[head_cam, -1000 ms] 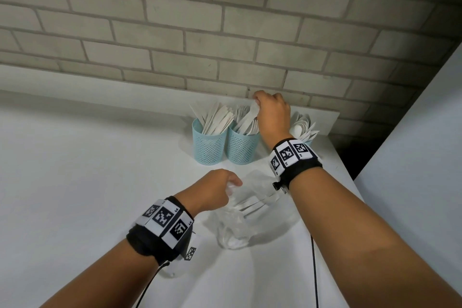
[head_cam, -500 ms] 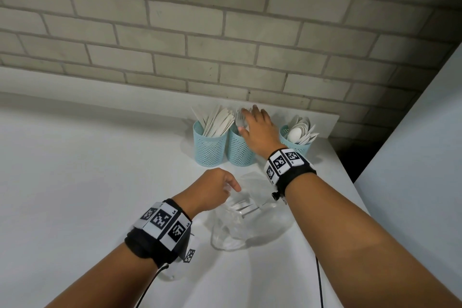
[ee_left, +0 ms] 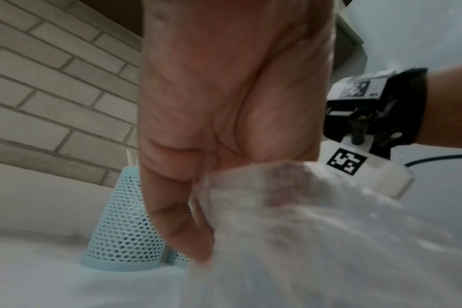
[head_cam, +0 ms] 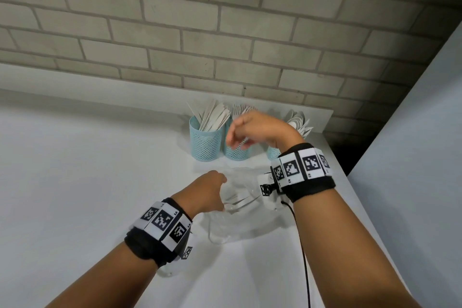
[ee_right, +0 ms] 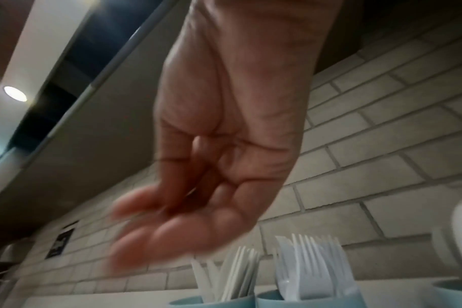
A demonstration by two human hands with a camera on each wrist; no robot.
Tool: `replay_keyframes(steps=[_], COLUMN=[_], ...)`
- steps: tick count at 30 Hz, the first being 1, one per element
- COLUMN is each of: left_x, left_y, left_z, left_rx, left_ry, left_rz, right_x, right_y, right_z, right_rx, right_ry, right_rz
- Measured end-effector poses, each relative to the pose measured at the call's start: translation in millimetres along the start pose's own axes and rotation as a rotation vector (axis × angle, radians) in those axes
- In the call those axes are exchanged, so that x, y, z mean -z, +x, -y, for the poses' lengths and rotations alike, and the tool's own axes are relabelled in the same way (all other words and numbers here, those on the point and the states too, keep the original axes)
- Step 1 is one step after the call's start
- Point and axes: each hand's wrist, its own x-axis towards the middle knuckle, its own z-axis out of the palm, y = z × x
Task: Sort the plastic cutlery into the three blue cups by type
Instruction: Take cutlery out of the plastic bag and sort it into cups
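Observation:
Three blue mesh cups stand in a row by the brick wall: the knife cup [head_cam: 206, 144] on the left, the fork cup [head_cam: 235, 154] in the middle, the spoon cup [head_cam: 272, 155] on the right. My right hand [head_cam: 237, 142] hangs in front of the fork cup with loose fingers and holds nothing; the right wrist view shows its blurred fingers [ee_right: 156, 235] above the knives [ee_right: 227, 275] and forks [ee_right: 309, 268]. My left hand [head_cam: 220, 195] grips the edge of a clear plastic bag [head_cam: 240, 222] lying on the table. A few white cutlery pieces [head_cam: 237, 201] show inside it.
The white table [head_cam: 87, 182] ends in a right edge just past the spoon cup. A grey panel [head_cam: 412, 157] rises on the right. A black cable [head_cam: 303, 245] runs from my right wrist band towards me. The brick wall [head_cam: 225, 32] is close behind the cups.
My right hand was at the top of the fork cup, opened over it, and has drawn back towards me, empty. My left hand has kept its hold on the bag.

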Motion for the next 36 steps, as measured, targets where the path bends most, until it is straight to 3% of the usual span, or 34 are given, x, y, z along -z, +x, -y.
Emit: replay_keyframes(steps=[2, 3, 8, 12, 17, 27, 36], left_x=[0.8, 1.4, -0.4, -1.2, -5.0, -3.3, 3.6], left_y=[-0.1, 0.0, -0.1, 1.8, 4.9, 1.8, -4.2], left_z=[1.7, 2.8, 12.1, 9.1, 3.5, -0.7, 0.6], left_rx=[-0.024, -0.033, 0.002, -0.034, -0.060, -0.103, -0.081], left_ry=[0.032, 0.042, 0.022, -0.004, -0.010, -0.089, -0.128], left_rz=[-0.006, -0.003, 0.018, -0.036, -0.110, -0.191, -0.210], right_x=[-10.2, -16.4, -42.9, -61.4, -81.3, -87.8, -62.9], right_y=[-7.7, -9.7, -9.7, -7.0, -5.2, -9.6, -13.0], right_z=[-2.2, -5.7, -28.2, -42.2, -59.1, -66.2, -67.0], right_rx=[-0.122, -0.161, -0.274, -0.189, -0.235, -0.189, -0.158], right_ry=[-0.083, -0.115, -0.293, -0.735, -0.880, -0.872, -0.794], right_rz=[0.308, 0.379, 0.425, 0.303, 0.272, 0.273, 0.199])
